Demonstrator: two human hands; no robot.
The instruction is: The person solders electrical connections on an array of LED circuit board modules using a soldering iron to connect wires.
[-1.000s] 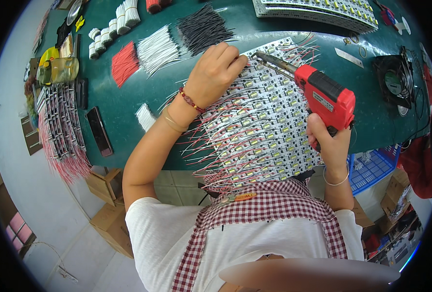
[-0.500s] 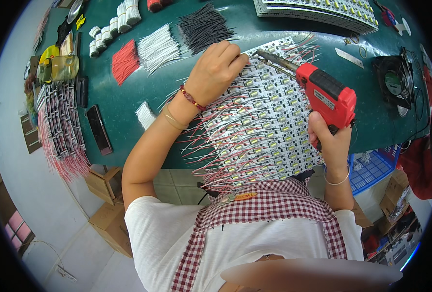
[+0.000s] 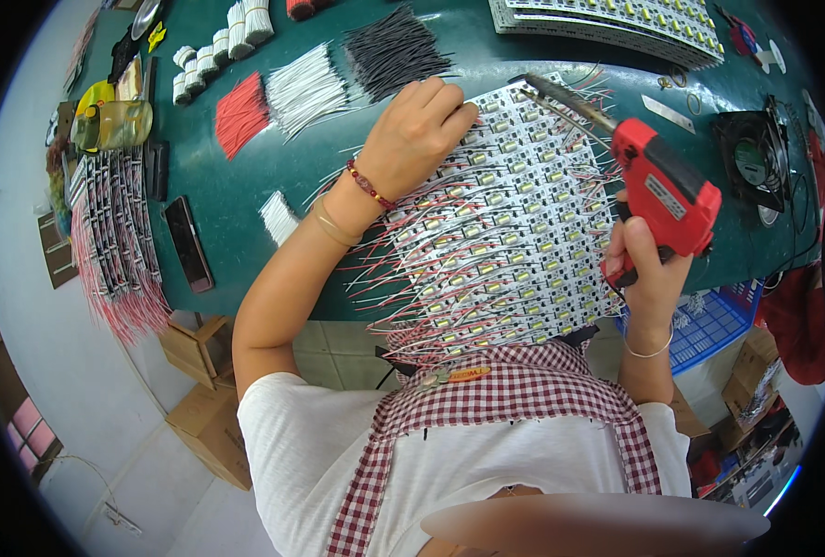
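A white panel of LED circuit boards (image 3: 547, 218) lies at the table's near edge, with thin red, white and black wires (image 3: 389, 269) fanning from its left side. Over the panel's upper left rests my left hand (image 3: 422, 121), fingers pinched together; whatever is between them is hidden. My right hand (image 3: 652, 265) grips the handle of a red and black soldering gun (image 3: 668, 190). Its metal tip and thin feed tube point up and left, above the far end of the panel. From this view I cannot tell whether the tip touches the boards.
Red wires (image 3: 241, 113), white wires (image 3: 308, 90) and black wires (image 3: 396, 53) lie in piles beyond my left hand. A stack of LED panels (image 3: 617, 32) stands at the back. Wired boards (image 3: 120, 241) and a phone (image 3: 188, 243) are left; a fan (image 3: 751, 158) is right.
The soldering gun and my right hand have shifted right, taking the tip away from my left fingers. My left hand has stayed almost in place.
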